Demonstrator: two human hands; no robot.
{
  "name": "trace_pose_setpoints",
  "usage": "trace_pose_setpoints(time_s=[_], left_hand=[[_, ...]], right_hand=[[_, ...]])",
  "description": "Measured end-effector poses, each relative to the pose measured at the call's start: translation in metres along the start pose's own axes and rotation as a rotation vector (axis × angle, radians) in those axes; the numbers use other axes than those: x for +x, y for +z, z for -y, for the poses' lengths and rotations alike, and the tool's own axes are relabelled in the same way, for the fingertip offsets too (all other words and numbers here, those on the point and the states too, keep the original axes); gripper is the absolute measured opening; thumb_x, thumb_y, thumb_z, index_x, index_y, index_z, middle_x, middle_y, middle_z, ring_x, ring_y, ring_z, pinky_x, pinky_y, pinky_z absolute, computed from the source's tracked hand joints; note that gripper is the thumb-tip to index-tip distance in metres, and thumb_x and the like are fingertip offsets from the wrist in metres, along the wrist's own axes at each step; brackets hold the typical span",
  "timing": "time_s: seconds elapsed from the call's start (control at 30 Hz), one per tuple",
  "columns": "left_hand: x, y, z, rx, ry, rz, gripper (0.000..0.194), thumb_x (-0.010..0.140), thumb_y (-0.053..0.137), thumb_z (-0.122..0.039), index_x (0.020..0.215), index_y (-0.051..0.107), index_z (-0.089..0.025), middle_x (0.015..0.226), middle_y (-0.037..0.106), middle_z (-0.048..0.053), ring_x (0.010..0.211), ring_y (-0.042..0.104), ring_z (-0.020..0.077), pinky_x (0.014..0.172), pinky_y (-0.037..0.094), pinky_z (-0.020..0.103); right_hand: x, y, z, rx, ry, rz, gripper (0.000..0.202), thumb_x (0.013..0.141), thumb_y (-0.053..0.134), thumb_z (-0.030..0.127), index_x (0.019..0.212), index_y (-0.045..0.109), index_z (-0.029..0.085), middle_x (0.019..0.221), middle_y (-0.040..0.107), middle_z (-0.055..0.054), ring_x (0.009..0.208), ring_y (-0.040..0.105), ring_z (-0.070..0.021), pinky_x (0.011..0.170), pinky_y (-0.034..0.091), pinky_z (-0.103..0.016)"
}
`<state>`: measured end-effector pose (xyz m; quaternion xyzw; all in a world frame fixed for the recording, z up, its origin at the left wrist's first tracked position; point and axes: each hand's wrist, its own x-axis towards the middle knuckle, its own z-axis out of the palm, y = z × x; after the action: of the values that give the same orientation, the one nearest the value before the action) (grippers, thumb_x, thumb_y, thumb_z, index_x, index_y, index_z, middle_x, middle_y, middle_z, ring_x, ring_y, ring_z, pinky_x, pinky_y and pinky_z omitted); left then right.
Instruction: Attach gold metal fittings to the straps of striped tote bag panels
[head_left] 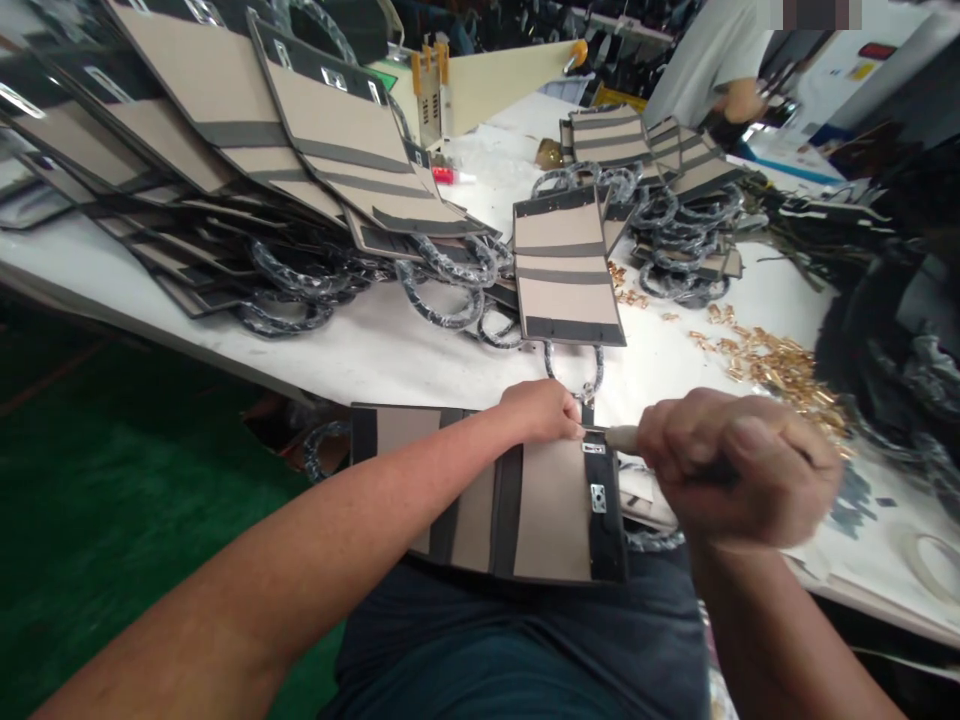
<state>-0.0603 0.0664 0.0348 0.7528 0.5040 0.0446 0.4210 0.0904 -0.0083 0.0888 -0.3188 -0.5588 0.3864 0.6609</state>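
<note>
A beige panel with dark bands (553, 510) lies across my lap at the table's front edge. Two small metal plates show on its dark right-hand strip, the lower one (598, 498) in plain sight. My left hand (541, 410) rests at the panel's top right, its fingers pinched together near the thin metal tip of a tool; what they hold is too small to make out. My right hand (739, 465) is wrapped round the pale handle of that tool (622, 438), which points left toward the left fingertips. The right hand is slightly blurred.
Stacked beige panels (345, 130) with plastic-wrapped handles fill the back left. Another panel (562, 265) lies beyond my hands. Gold metal pieces (780, 365) are scattered at right, near a tape roll (934, 565). A person's arm (742, 98) shows at the far side.
</note>
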Motion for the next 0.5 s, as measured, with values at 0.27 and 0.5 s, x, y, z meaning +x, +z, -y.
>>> trace_pose_setpoints(time_s=[0.27, 0.5], left_hand=[[0.004, -0.001, 0.001, -0.006, -0.025, -0.007, 0.015, 0.076, 0.074, -0.037, 0.085, 0.085, -0.031, 0.083, 0.079, -0.004, 0.078, 0.069, 0.0173, 0.063, 0.039, 0.027], [0.003, 0.001, 0.002, 0.007, 0.007, -0.027, 0.017, 0.08, 0.071, -0.039, 0.081, 0.084, -0.028, 0.079, 0.079, -0.003, 0.075, 0.068, 0.0166, 0.063, 0.039, 0.026]], right_hand=[[-0.001, -0.007, -0.016, 0.019, -0.005, 0.039, 0.03, 0.096, 0.067, 0.022, 0.066, 0.062, 0.02, 0.055, 0.052, 0.002, 0.046, 0.05, -0.0143, 0.046, 0.041, -0.029], [-0.012, -0.014, -0.031, -0.128, 0.153, 0.004, 0.039, 0.103, 0.061, 0.028, 0.065, 0.055, 0.021, 0.054, 0.051, 0.004, 0.048, 0.047, -0.013, 0.05, 0.037, -0.028]])
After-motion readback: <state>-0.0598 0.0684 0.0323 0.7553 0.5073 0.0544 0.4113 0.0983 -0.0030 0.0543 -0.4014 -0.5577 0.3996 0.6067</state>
